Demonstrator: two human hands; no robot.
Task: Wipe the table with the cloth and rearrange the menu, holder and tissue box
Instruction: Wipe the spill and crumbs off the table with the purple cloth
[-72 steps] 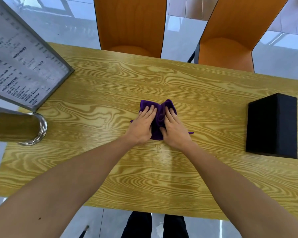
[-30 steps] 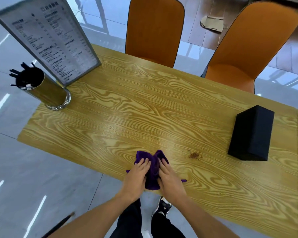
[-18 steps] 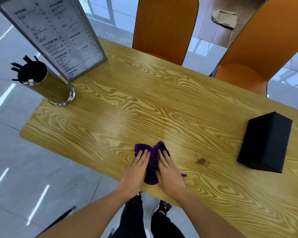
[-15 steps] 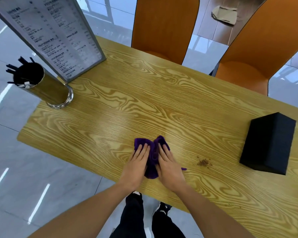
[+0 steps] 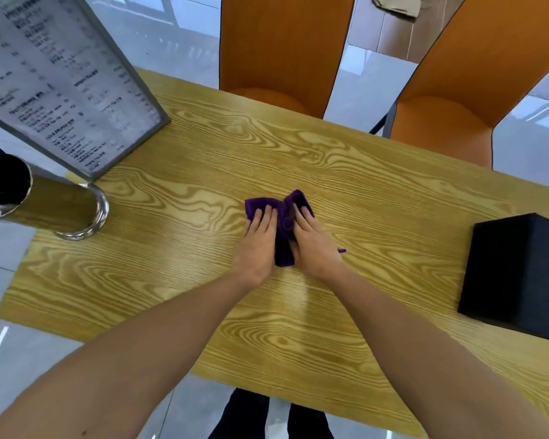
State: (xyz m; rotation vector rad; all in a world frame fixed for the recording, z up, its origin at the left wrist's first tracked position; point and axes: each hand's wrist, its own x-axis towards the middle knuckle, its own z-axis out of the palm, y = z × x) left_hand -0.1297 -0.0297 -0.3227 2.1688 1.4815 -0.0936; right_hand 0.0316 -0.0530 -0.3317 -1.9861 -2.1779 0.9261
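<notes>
Steel-framed menu (image 5: 61, 80) and metal holder (image 5: 61, 210): far left of cloth. Left hand (image 5: 257, 245), right hand (image 5: 314, 245): fingers straight, pressing purple cloth (image 5: 284, 236) flat mid-table (image 5: 362, 201). Cloth likely soft, light; best bunched under the palms. Black tissue box (image 5: 514, 274): far right.

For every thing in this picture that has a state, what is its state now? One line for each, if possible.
purple cloth: bunched, flat on the table, under both hands.
left hand: fingers straight, pressing the cloth.
right hand: fingers straight, pressing the cloth.
menu: standing, leaning, at the far left corner.
holder: upright, dark sticks inside.
tissue box: closed side showing, at the right end.
table: wood-grain top.
orange chairs: two, at the far side.
</notes>
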